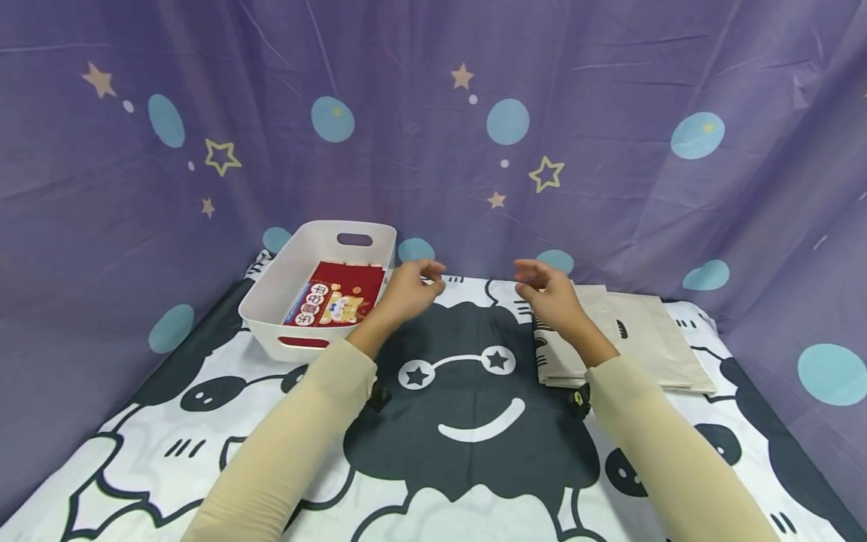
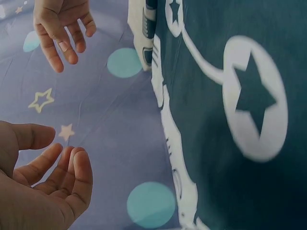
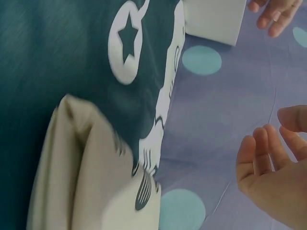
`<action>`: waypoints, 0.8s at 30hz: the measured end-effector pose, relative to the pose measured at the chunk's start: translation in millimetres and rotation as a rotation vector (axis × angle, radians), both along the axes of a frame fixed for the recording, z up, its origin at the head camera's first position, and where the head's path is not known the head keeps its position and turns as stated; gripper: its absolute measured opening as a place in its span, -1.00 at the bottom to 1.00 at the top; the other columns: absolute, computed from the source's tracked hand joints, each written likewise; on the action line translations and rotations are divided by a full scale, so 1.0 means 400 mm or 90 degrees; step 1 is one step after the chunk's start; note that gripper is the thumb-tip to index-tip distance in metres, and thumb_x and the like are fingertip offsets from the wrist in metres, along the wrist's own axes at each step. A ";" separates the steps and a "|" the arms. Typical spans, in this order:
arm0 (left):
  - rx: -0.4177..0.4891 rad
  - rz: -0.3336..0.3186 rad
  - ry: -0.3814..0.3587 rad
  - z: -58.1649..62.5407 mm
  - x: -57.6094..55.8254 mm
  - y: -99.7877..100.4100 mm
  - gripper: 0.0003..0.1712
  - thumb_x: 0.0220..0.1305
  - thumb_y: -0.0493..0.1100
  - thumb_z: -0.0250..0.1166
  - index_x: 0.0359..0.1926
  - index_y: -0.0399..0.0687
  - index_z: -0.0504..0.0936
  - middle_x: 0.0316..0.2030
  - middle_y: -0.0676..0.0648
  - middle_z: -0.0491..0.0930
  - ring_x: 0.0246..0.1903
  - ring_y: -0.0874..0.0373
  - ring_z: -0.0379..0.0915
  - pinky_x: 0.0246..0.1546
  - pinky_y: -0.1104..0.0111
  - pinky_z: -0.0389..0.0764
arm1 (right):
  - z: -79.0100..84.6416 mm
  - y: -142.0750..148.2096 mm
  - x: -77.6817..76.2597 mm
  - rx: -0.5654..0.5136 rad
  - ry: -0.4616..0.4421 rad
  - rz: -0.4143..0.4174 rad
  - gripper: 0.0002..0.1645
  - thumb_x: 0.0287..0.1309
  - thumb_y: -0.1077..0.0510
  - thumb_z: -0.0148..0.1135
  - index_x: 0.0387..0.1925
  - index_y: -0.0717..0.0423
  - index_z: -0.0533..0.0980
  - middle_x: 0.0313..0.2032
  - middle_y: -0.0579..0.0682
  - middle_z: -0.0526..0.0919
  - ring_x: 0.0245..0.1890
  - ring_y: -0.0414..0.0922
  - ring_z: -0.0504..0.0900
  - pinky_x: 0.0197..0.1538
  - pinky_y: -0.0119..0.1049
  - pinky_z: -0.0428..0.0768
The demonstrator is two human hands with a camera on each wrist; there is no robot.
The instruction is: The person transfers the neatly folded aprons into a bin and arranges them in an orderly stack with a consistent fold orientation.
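Both hands hover above the far part of the bed-like surface, palms facing each other, with a gap between them. My left hand [image 1: 412, 289] has loosely bent fingers and holds nothing; it is just right of a white plastic basket [image 1: 271, 301]. In that basket lie red packets [image 1: 352, 282] printed with a cartoon bear and white characters. My right hand [image 1: 552, 297], also holding nothing, is over the left edge of a folded beige cloth [image 1: 650, 339] with dark printed marks. In the right wrist view the folded edge of the cloth [image 3: 96, 158] shows below the hand.
A sheet [image 1: 474, 467] with black and white cartoon sheep covers the surface. Behind it hangs a purple curtain [image 1: 420, 165] with stars and blue dots. Small dark objects, partly hidden, show by the left cuff [image 1: 362, 361] and the right cuff [image 1: 603, 369].
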State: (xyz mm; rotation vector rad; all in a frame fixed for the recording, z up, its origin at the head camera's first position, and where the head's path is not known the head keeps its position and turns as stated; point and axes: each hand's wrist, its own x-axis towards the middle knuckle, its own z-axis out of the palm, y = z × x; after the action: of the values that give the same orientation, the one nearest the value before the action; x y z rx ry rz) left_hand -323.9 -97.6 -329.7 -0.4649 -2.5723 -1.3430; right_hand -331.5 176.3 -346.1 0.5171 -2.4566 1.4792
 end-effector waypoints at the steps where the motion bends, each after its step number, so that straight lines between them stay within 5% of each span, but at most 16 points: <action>1: 0.002 0.001 -0.003 -0.005 -0.001 0.008 -0.67 0.34 -0.28 0.28 0.09 -0.28 0.66 -0.09 -0.22 0.69 -0.08 -0.11 0.63 -0.04 0.16 0.64 | -0.002 0.010 -0.001 0.009 0.006 -0.005 -0.52 0.37 0.34 0.22 0.30 0.22 0.50 0.03 0.28 0.65 -0.03 0.12 0.64 -0.21 -0.41 0.57; 12: 0.017 0.001 -0.025 -0.039 -0.002 0.080 -0.69 0.33 -0.29 0.31 0.07 -0.24 0.69 -0.13 -0.18 0.72 -0.18 -0.05 0.65 -0.17 0.26 0.63 | -0.012 0.105 0.008 0.090 0.052 -0.044 -0.50 0.37 0.33 0.21 0.32 0.23 0.48 0.04 0.30 0.64 0.06 0.26 0.63 0.03 0.14 0.61; 24: 0.020 -0.012 -0.048 -0.066 -0.010 0.143 -0.70 0.33 -0.24 0.32 0.06 -0.17 0.70 -0.12 -0.14 0.73 -0.15 0.02 0.65 -0.16 0.31 0.61 | -0.026 0.194 0.033 0.203 0.118 -0.081 -0.49 0.35 0.32 0.20 0.31 0.32 0.44 0.10 0.38 0.56 0.07 0.31 0.58 0.03 0.22 0.60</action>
State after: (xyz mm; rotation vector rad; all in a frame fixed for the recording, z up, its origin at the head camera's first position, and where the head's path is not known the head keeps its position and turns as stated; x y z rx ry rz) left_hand -327.9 -40.2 -356.0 -0.4426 -2.6088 -1.4318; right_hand -318.2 253.9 -356.3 0.5178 -2.5321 0.9496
